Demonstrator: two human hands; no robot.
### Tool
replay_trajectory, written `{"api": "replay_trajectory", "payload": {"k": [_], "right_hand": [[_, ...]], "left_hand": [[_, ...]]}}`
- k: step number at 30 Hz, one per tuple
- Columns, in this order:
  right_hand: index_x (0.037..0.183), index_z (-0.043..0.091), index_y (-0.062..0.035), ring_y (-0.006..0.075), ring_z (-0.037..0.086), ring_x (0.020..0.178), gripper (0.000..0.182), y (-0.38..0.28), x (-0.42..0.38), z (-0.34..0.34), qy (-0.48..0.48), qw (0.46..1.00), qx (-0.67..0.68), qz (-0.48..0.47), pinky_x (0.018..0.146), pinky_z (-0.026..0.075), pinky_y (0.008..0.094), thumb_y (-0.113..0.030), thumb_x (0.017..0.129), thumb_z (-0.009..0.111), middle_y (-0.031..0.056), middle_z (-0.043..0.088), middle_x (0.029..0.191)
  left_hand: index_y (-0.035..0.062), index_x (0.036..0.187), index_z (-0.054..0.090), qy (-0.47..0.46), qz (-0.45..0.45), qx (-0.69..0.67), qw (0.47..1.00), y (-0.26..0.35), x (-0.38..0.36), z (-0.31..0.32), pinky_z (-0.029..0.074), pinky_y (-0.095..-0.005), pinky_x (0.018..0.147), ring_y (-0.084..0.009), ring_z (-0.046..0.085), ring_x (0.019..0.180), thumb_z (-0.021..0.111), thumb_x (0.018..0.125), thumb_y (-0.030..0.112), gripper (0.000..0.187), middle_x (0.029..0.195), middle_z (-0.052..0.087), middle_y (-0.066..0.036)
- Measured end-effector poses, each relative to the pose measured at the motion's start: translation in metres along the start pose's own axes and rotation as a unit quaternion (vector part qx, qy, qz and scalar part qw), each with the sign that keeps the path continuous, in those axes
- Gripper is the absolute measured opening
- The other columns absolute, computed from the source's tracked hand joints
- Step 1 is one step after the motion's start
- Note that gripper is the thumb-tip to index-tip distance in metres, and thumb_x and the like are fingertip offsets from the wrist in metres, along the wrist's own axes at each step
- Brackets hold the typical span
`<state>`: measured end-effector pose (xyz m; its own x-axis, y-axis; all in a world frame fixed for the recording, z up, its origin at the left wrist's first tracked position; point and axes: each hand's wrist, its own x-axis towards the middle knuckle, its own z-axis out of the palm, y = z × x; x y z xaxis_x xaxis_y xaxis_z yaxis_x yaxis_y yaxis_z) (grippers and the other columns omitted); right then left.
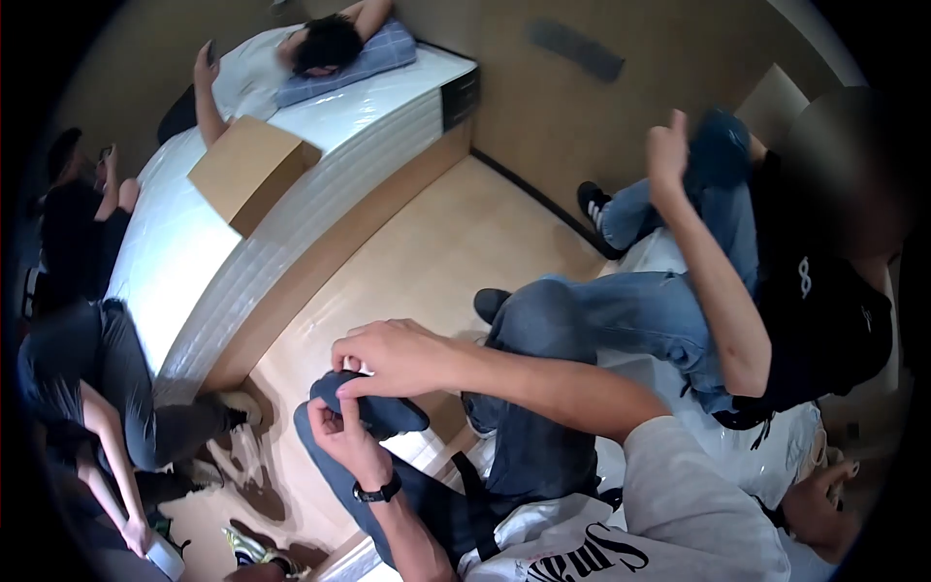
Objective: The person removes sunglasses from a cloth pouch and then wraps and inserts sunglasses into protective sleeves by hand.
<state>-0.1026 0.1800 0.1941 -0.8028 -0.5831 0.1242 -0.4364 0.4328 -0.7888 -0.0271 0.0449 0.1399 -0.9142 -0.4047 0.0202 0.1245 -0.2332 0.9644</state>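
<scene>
My right hand (388, 357) reaches in from the right with its fingers bent and the fingertips brought together. Close below it, my left hand (351, 438), with a black watch (377, 489) on the wrist, has its thumb and forefinger raised to meet the right fingertips. Both hands are over a dark rounded item (398, 415) that looks like a shoe, lying by my dark-trousered knee (315, 441). I cannot tell what the pinched fingers hold.
A cardboard box (242, 173) stands on the plastic-wrapped mattress (339, 126), where a person (254, 78) lies with a phone. To the right sits a person in jeans (650, 310), one thumb up. More people sit at left. Pale floor (407, 252) lies between.
</scene>
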Motion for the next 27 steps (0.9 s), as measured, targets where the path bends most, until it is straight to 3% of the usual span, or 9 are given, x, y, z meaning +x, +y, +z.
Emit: {"api": "replay_trajectory", "payload": {"k": [2,7,8,11,15,17,21,23,27], "right_hand": [[0.097,0.060,-0.0063,0.0281,0.063,0.079,0.035,0.002,0.001,0.004,-0.017,1.000,-0.003,0.003,0.068,0.050,0.0362,-0.033,0.075,0.067,0.0106,0.064,0.084],[0.105,0.060,-0.0073,0.0285,0.065,0.077,0.039,0.000,0.002,0.000,-0.031,1.000,0.004,-0.003,0.069,0.051,0.0341,-0.028,0.074,0.070,0.0124,0.065,0.085],[0.106,0.060,-0.0070,0.0282,0.065,0.078,0.040,0.000,0.003,0.001,-0.023,1.000,-0.016,-0.007,0.069,0.051,0.0339,-0.027,0.073,0.071,0.0124,0.065,0.086],[0.105,0.061,-0.0061,0.0301,0.062,0.086,0.042,-0.007,0.004,-0.001,-0.007,0.999,-0.036,0.000,0.076,0.049,0.0365,-0.027,0.071,0.071,0.0136,0.064,0.095],[0.107,0.061,-0.0061,0.0299,0.062,0.089,0.042,-0.007,0.003,0.004,-0.026,0.997,-0.055,-0.042,0.078,0.049,0.0363,-0.025,0.070,0.071,0.0134,0.063,0.100],[0.111,0.060,-0.0056,0.0298,0.061,0.090,0.043,-0.001,0.002,0.017,0.028,0.985,-0.117,-0.122,0.081,0.049,0.0348,-0.022,0.073,0.071,0.0124,0.060,0.109],[0.112,0.059,-0.0040,0.0296,0.061,0.091,0.043,-0.002,0.004,0.023,0.030,0.986,-0.112,-0.122,0.081,0.049,0.0346,-0.020,0.073,0.071,0.0142,0.060,0.110],[0.113,0.058,-0.0036,0.0299,0.062,0.091,0.045,-0.012,0.004,0.016,-0.033,0.997,-0.059,-0.038,0.081,0.049,0.0343,-0.018,0.073,0.071,0.0154,0.062,0.106],[0.112,0.059,-0.0061,0.0319,0.063,0.084,0.041,-0.009,0.005,0.004,-0.031,0.998,-0.040,-0.025,0.076,0.050,0.0352,-0.020,0.074,0.070,0.0158,0.065,0.096]], "left_hand": [[0.0055,0.093,0.051,0.038,0.007,-0.022,0.999,0.001,0.003,0.002,0.039,-0.0170,0.059,-0.0041,0.051,0.070,0.060,0.086,0.005,0.011,0.084,0.058,0.000],[0.0118,0.082,0.047,0.096,-0.080,-0.155,0.980,0.017,0.005,0.004,0.039,-0.0173,0.051,-0.0028,0.047,0.059,0.059,0.089,0.010,0.013,0.076,0.057,0.002],[0.0104,0.085,0.047,0.076,-0.094,-0.200,0.972,0.008,0.004,-0.009,0.044,-0.0186,0.055,-0.0050,0.052,0.064,0.057,0.090,0.012,0.011,0.079,0.058,0.000],[0.0078,0.088,0.049,0.153,-0.135,-0.243,0.948,0.019,0.008,-0.003,0.052,-0.0225,0.064,-0.0122,0.062,0.079,0.057,0.090,0.015,0.011,0.087,0.062,-0.006],[0.0026,0.092,0.051,0.168,-0.164,-0.299,0.925,0.011,0.012,-0.016,0.055,-0.0252,0.072,-0.0149,0.062,0.081,0.056,0.090,0.016,0.015,0.089,0.062,-0.009],[0.0016,0.093,0.051,0.174,-0.168,-0.308,0.920,0.009,0.012,-0.018,0.055,-0.0251,0.072,-0.0153,0.062,0.082,0.056,0.090,0.016,0.016,0.090,0.062,-0.009],[-0.0011,0.097,0.052,0.174,-0.179,-0.331,0.910,0.009,0.013,-0.019,0.055,-0.0268,0.075,-0.0168,0.062,0.084,0.053,0.091,0.017,0.019,0.093,0.061,-0.011],[-0.0003,0.097,0.051,0.174,-0.189,-0.347,0.902,0.010,0.014,-0.020,0.055,-0.0273,0.076,-0.0169,0.062,0.085,0.053,0.091,0.017,0.018,0.093,0.061,-0.011],[0.0024,0.097,0.049,0.184,-0.174,-0.370,0.894,0.006,0.014,-0.024,0.055,-0.0280,0.077,-0.0168,0.062,0.087,0.051,0.092,0.018,0.016,0.094,0.061,-0.010]]}}
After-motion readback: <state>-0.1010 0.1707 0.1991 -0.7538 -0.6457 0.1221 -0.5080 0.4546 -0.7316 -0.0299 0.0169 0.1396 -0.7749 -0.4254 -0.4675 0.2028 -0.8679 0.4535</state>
